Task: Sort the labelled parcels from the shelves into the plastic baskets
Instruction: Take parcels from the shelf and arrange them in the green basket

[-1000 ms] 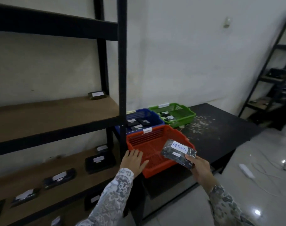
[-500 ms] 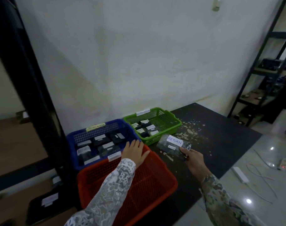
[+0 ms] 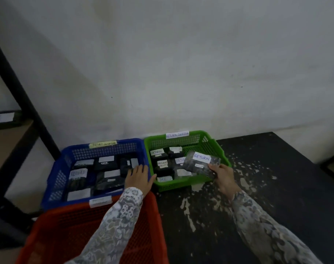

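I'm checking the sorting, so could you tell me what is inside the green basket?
The green basket holds several dark parcels with white labels; the parcel marked RETURN in the right hand covers part of them.

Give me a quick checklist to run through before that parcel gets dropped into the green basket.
1. Grip: right hand pinches the RETURN parcel by its near edge: ok.
2. Label readable: reads RETURN: ok.
3. Basket match: green basket tag seems to start with RETURN, the rest blurred: cannot tell.
4. Position: parcel is over the basket's right side: ok.
5. Room inside: several parcels already there, bare mesh at the back right: ok.
6. Left hand rests on the blue basket corner, away from the drop: ok.
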A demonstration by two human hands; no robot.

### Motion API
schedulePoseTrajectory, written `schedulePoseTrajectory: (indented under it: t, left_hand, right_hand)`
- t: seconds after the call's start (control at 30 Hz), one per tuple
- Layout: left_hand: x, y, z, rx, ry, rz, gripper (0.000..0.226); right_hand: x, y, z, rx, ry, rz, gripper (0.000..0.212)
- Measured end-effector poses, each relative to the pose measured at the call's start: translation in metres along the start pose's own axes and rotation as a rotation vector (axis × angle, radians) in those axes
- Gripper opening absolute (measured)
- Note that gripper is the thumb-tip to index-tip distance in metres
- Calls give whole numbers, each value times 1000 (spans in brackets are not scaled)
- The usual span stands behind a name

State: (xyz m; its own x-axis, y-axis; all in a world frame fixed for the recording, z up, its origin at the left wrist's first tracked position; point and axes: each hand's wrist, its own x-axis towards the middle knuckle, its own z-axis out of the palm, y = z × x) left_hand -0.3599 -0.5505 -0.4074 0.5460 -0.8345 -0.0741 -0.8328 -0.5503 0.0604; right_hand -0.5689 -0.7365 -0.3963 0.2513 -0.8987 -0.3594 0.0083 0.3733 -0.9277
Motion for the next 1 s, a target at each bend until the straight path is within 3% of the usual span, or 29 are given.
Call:
schedulePoseTrajectory:
  t: [0.27,0.4,0.8,0.93,1.0]
  left_hand:
    - [59,46,28,-302,-58,-386,74]
    - [75,49,38,-487,-13,-540,65]
    - [78,50,50,-500,98,-614,58]
    - [76,51,48,-498,103,-616,57]
    - [76,51,48,-500,108,-614,57]
  right_hand:
    - [121,-21,1,-288,-46,-109,14]
    - [169,-18,14,-358,-91,-89,15]
    - [229,3,43,-526,-195,-97,21]
    - [223,5,45,-625,-252,-161,38]
    - [219,7,48,-686,-259,-221,36]
